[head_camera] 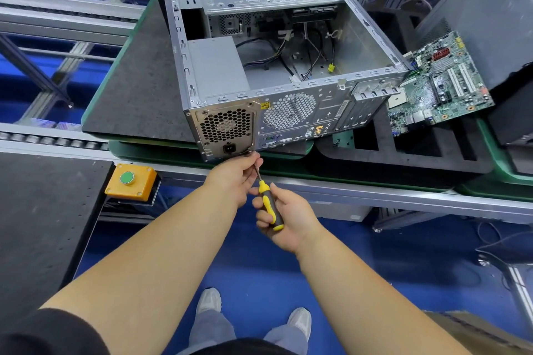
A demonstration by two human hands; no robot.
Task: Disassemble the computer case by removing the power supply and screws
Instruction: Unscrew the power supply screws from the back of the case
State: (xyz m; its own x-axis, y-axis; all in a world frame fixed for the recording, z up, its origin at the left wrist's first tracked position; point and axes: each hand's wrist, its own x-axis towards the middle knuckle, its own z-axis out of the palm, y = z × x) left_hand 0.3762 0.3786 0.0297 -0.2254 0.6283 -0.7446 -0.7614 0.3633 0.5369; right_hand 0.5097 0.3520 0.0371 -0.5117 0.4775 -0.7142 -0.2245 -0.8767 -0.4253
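Computer case [288,46] lies on its side on the dark tabletop [135,89], open side up, rear panel facing the person. Power supply [216,66] sits in the near-left corner, its vented face [226,127] flush in the rear panel.

Right hand [284,210] wraps the yellow-and-black screwdriver [268,204] handle, grip clamped round it. Left hand [233,176] pinches the shaft near the tip, steadying it at the screw [250,152] by the lower right corner of the supply's face. Screw itself too small to make out clearly.

Handling, as I judge it: supply is a stiff sheet-metal box, likely dense and heavy for its bulk, with a loose bundle of cables [265,52] trailing into the case. Best taken by the flat sides of the housing, not by the wires. Case edges are thin stamped steel, probably sharp. Screw is tiny and apt to drop.

Motherboard [438,86] rests off to the right, outside the case.
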